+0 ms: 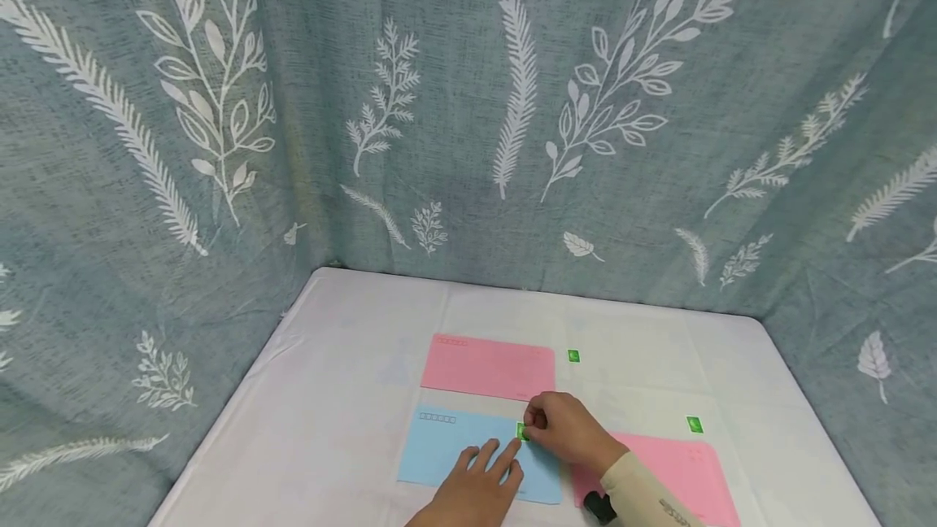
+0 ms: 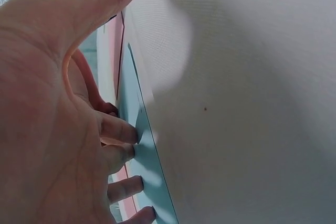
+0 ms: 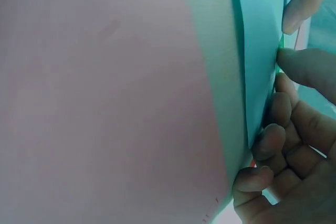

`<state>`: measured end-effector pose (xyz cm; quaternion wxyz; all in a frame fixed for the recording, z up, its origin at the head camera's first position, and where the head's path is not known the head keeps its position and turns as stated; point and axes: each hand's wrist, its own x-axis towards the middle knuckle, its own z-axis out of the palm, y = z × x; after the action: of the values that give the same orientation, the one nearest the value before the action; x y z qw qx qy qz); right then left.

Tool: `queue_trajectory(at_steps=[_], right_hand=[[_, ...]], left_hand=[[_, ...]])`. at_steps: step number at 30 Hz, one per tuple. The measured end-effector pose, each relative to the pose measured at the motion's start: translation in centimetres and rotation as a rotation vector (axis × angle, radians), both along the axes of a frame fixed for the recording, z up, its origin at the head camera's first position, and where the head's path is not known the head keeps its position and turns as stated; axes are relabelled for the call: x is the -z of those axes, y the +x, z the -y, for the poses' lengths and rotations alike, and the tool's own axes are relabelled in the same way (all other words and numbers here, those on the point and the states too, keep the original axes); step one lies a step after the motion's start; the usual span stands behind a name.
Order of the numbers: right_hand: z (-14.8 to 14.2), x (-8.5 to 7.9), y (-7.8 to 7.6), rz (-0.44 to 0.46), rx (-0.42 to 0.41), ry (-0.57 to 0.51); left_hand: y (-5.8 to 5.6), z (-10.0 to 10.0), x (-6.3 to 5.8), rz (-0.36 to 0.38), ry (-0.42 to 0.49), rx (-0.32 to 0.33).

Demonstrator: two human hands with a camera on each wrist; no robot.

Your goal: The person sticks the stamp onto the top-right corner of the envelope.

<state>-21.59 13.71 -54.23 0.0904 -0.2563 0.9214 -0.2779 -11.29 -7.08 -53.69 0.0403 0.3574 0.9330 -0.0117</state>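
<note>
A light blue envelope with a row of small printed boxes lies on the white-covered table. My left hand rests on its lower right part, fingers spread, the forefinger reaching up toward a small green stamp. That stamp sits at the envelope's upper right corner. My right hand pinches the stamp's right side between thumb and forefinger, the other fingers curled beneath. In the right wrist view, the thumb meets the stamp's green edge, much of which the fingers hide.
Behind the blue envelope lies a pink envelope, with a green stamp to its right. Another pink envelope lies partly under my right forearm, a green stamp near its top edge. A leaf-patterned curtain surrounds the table.
</note>
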Motion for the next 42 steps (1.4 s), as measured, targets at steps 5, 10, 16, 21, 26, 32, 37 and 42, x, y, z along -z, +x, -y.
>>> queue_trajectory(at_steps=[5,10,16,21,26,32,37,42], right_hand=[[0.2,-0.3,0.2,-0.008,0.009,0.006],[0.4,-0.6,0.4,-0.005,0.014,0.014],[0.4,-0.4,0.2,-0.017,0.017,0.004],[0.1,0.0,0.1,-0.022,0.008,0.003],[0.1,0.2,0.0,-0.031,0.013,0.002],[0.1,0.0,0.1,-0.034,0.021,0.003],[-0.1,-0.1,0.1,-0.025,-0.002,-0.007],[-0.4,-0.1,0.0,-0.016,-0.013,-0.046]], left_hand=[[0.0,-0.1,-0.1,0.034,-0.014,-0.021],[0.0,-0.1,0.0,0.01,-0.013,-0.016],[0.1,0.1,0.2,-0.026,-0.009,-0.013],[0.1,0.0,0.3,-0.05,-0.016,-0.01],[0.3,0.0,1.1,-0.096,0.002,-0.008],[0.5,0.3,2.2,-0.141,0.009,0.008],[0.6,0.4,2.2,-0.135,0.023,0.008],[0.7,0.2,1.7,-0.137,0.02,0.003]])
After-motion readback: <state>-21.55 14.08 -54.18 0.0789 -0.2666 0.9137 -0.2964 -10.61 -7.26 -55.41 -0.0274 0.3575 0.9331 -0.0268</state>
